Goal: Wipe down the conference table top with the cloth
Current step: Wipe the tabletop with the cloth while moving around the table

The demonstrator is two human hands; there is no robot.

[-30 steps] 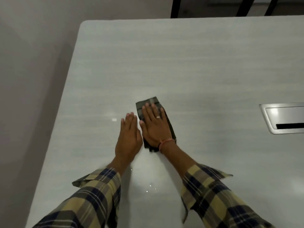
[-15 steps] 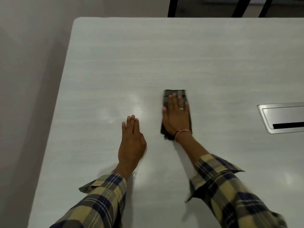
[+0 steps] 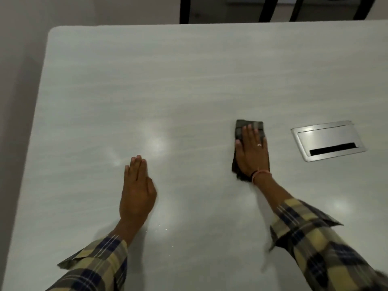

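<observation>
While the right hand presses flat on the folded dark cloth just right of the frame's centre, its fingers lie straight and close together, pointing toward the top of the frame, and hold nothing beyond pinning the fabric to the conference table top. Cloth shows past the fingertips and along the hand's left side and at the wrist. A ring sits on one finger, and an orange band circles the wrist. The left hand rests palm down on the bare surface at lower centre-left, well apart from the cloth, fingers straight and held narrow. Both forearms wear plaid sleeves. A silver cable hatch is set into the table at the right, near the cloth but not touching it. Small water droplets glint just beside the left wrist.
</observation>
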